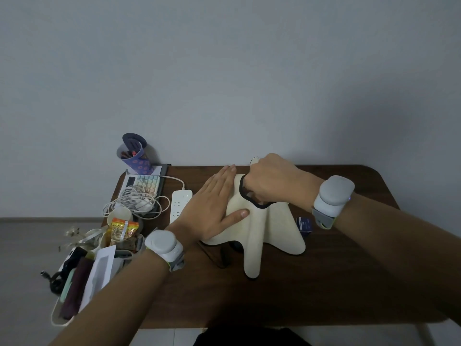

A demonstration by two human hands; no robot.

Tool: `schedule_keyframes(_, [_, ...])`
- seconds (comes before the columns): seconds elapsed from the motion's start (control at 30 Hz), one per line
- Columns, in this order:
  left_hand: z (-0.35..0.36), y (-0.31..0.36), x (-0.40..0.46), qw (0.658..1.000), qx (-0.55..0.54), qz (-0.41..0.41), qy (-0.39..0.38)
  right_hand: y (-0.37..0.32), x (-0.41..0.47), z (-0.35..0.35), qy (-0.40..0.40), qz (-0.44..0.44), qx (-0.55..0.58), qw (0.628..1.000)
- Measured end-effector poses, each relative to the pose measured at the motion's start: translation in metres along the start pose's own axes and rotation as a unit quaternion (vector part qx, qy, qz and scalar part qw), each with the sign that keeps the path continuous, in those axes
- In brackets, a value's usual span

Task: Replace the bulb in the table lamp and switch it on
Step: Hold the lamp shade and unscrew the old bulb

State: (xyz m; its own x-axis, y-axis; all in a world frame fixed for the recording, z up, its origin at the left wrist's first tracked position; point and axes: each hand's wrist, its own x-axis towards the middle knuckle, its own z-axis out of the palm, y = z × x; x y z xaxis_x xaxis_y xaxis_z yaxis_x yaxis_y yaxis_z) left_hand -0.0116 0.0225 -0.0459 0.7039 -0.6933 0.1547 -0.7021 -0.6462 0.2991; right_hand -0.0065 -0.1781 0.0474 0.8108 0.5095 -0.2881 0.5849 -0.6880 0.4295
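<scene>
A table lamp stands mid-table under a cream, wavy fabric shade (269,228) with a black-rimmed top opening (243,188). My left hand (214,208) lies flat against the shade's left side, fingers straight, thumb pressed on the fabric. My right hand (272,181) reaches down into the top opening, and its fingers are hidden inside. The bulb is out of sight, so I cannot tell whether the fingers hold it. A small dark blue box (304,224) sits just right of the shade. The lamp is unlit.
A white power strip (178,204) lies left of the lamp, beside coiled white cables (132,203), a pastel calculator (147,184) and a purple pen cup (136,156). White trays (62,318) of snacks and clutter fill the table's left front. The brown table (299,283) backs onto a wall.
</scene>
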Motion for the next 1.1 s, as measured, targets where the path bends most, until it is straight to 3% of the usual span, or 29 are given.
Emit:
schedule_keyframes(0.23, [-0.0016, -0.0025, -0.0028, 1.000, -0.005, -0.005, -0.005, 0.0060, -0.0026, -0.0035, 0.013, -0.021, 0.044, 0.999])
schedule_keyframes(0.47, [-0.0033, 0.0011, -0.0017, 0.999, -0.033, -0.006, -0.020, -0.0014, 0.0004, -0.0065, -0.003, -0.012, -0.021, 1.000])
schedule_keyframes(0.77, [-0.0069, -0.0017, -0.0018, 0.999, -0.032, -0.009, -0.019, 0.0049, 0.0004, -0.0085, -0.017, -0.012, 0.025, 0.999])
schedule_keyframes(1.1, [-0.0071, 0.0002, 0.0036, 0.999, -0.040, -0.005, -0.017, -0.0001, 0.0038, -0.0059, -0.007, -0.005, -0.017, 1.000])
